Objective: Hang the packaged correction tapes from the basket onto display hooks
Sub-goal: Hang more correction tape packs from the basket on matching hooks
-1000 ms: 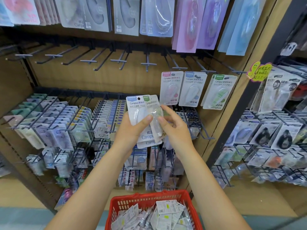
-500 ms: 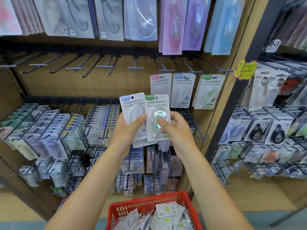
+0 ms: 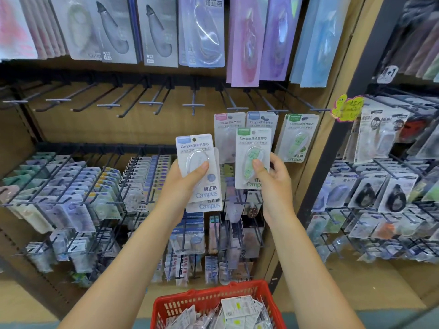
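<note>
My left hand (image 3: pixel 184 184) grips a small stack of blue-labelled correction tape packs (image 3: pixel 198 167), thumb pressed on the front blister. My right hand (image 3: pixel 273 179) holds a single green-labelled correction tape pack (image 3: pixel 252 157) upright, apart from the stack. Just behind it three packs hang on hooks: pink (image 3: pixel 224 131), blue (image 3: pixel 263 122) and green (image 3: pixel 298 138). A row of bare display hooks (image 3: pixel 152 100) runs to the left of them. The red basket (image 3: pixel 213 300) with several more packs sits below at the bottom edge.
Larger packaged items (image 3: pixel 156 32) hang along the top row. Full hook racks of small packs (image 3: pixel 71 193) fill the lower left, and another rack (image 3: pixel 380 198) stands to the right past a dark upright post (image 3: pixel 332 167).
My right hand has pulled the green pack off the stack and moved it right and up toward the hanging packs. The left hand stayed with the blue stack; the view shifted slightly.
</note>
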Motion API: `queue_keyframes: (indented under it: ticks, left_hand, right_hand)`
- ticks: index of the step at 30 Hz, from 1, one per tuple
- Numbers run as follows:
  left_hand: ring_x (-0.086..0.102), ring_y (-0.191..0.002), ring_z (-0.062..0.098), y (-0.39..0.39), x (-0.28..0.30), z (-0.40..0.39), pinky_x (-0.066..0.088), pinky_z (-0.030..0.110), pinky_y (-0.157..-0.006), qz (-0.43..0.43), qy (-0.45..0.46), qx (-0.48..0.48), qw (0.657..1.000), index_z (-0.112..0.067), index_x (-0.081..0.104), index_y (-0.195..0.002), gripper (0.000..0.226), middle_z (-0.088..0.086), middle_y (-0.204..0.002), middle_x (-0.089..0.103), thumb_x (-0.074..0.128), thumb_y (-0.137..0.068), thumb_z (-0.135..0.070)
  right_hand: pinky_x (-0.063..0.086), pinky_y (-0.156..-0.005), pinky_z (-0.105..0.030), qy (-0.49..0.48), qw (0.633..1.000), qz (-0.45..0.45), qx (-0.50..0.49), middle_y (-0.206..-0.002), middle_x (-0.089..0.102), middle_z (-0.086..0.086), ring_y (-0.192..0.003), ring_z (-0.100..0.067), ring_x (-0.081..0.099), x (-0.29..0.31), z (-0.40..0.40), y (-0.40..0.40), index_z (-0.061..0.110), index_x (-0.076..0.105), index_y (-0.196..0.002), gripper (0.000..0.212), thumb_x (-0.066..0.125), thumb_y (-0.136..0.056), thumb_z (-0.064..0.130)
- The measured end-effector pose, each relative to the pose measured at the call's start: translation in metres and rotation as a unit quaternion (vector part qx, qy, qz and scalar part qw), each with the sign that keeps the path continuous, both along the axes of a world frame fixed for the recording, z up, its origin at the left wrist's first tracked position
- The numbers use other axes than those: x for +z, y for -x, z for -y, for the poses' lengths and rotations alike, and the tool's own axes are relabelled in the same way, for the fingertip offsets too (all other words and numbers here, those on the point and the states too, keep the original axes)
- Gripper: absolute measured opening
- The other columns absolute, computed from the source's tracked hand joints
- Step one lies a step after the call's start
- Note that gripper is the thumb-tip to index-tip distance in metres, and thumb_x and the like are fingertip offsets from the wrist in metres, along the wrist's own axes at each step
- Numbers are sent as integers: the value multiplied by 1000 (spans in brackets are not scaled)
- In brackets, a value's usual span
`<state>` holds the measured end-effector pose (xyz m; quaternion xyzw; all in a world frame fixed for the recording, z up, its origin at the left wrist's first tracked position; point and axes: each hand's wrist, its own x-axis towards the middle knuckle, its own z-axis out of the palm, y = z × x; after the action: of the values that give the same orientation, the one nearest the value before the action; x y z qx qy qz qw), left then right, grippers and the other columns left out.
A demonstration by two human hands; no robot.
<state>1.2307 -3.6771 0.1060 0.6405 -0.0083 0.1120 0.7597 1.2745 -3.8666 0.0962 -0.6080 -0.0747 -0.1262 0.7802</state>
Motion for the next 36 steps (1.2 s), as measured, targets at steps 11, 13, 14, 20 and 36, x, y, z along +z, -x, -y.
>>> queue_keyframes:
  ticks: [11,13,14,20,36]
  left_hand:
    - [74,-108,16,-28,9,87,63,30,-76,3,16,-73,997,-25,60,-136,33,-5,-122,75,62,-103,-22]
    - [74,-109,16,-29,9,95,62,29,-76,3,17,-73,997,-22,57,-141,38,-3,-124,75,62,-103,-22]
    - [74,-107,16,-29,9,97,62,29,-75,3,19,-69,997,-22,57,-141,38,-3,-123,75,62,-103,-22]
    - [74,-106,15,-36,13,105,60,24,-68,-3,27,-43,999,-24,55,-142,42,-3,-126,73,64,-101,-23]
    - [73,-111,19,-50,6,115,62,31,-82,4,24,-48,999,-20,62,-135,37,-1,-123,75,66,-98,-18]
  right_hand:
    - [58,-95,-41,-9,995,-15,-99,-118,74,3,-105,-14,71,29,90,-24,28,61,-127,25,62,-102,26]
    - [58,-95,-45,-3,995,-18,-93,-117,74,2,-104,-15,72,31,92,-30,26,62,-126,24,63,-102,26]
    - [58,-95,-46,1,995,-19,-94,-116,74,2,-104,-16,72,30,91,-32,26,62,-124,23,63,-101,27]
    - [56,-85,-30,25,992,1,-121,-110,74,5,-99,-9,70,25,90,-42,36,65,-103,9,65,-99,28]
    - [60,-60,-28,8,992,-62,-110,-87,75,2,-67,-8,69,1,91,-53,19,72,-98,18,76,-91,35]
